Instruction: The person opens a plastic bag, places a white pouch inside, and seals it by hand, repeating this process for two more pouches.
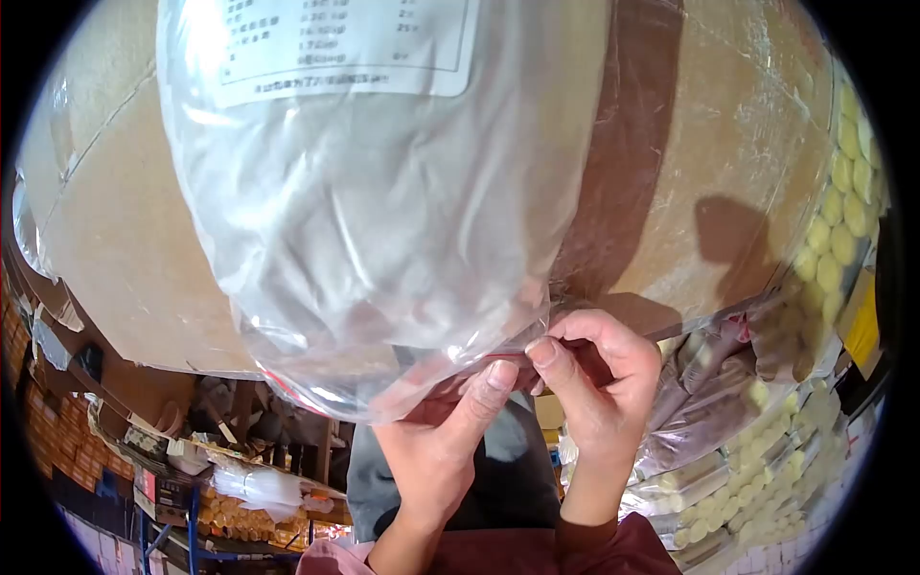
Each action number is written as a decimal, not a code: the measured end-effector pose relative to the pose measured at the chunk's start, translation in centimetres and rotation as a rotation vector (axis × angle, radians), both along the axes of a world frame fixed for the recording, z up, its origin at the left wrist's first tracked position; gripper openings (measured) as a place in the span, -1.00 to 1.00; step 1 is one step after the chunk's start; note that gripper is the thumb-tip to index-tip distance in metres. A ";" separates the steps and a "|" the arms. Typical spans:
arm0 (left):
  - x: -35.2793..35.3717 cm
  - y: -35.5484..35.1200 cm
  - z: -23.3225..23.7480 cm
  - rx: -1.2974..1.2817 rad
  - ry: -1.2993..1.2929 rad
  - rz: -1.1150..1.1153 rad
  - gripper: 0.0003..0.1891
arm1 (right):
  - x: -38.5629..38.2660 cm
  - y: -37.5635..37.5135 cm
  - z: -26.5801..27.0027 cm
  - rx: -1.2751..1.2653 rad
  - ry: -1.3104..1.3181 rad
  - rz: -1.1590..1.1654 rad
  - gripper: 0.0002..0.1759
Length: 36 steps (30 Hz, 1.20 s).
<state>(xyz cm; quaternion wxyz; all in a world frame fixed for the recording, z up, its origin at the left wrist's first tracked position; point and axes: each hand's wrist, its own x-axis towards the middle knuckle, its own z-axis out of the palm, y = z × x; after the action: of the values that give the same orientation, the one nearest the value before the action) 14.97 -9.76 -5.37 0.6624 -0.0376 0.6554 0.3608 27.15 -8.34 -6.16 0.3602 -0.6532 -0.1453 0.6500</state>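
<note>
A large clear plastic bag [383, 220] full of white powder-like contents lies on a cardboard box, its printed label [335, 43] at the top of the view. At the bag's near right edge, my left hand [436, 446] pinches the loose clear film between thumb and fingers, the fingers partly behind the plastic. Close beside it, my right hand [604, 383] grips the same edge, thumb and forefinger pressed together. The two thumbs are a short way apart. A red strip [287, 388] runs along the bag's near left edge.
The cardboard box [125, 240] has a brown tape band [628, 144] down its right part. To the right are packs of pale yellow rounded items [834, 230] and a grey plastic-wrapped bundle [695, 402]. Lower left holds a cluttered shelf with a white plastic bundle [254, 484] and blue metal posts [192, 527].
</note>
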 end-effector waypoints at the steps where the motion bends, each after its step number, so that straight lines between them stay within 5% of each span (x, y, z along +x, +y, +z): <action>1: 0.1 0.0 0.1 -0.013 -0.013 0.018 -0.74 | 0.0 0.0 0.1 0.014 -0.029 0.025 -0.93; 9: 1.5 0.3 -0.2 -0.113 -0.126 0.200 -0.77 | 0.6 0.5 0.3 0.003 -0.130 0.132 -0.92; 36: 1.5 0.2 -0.6 -0.059 -0.046 0.248 -0.86 | -0.8 0.7 0.9 -0.104 -0.229 0.010 -0.91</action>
<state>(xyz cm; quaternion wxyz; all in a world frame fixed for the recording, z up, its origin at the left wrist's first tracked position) 16.46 -9.55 -6.01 0.6263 -0.1459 0.6407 0.4195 26.36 -7.67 -5.27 0.3037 -0.7401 -0.1549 0.5798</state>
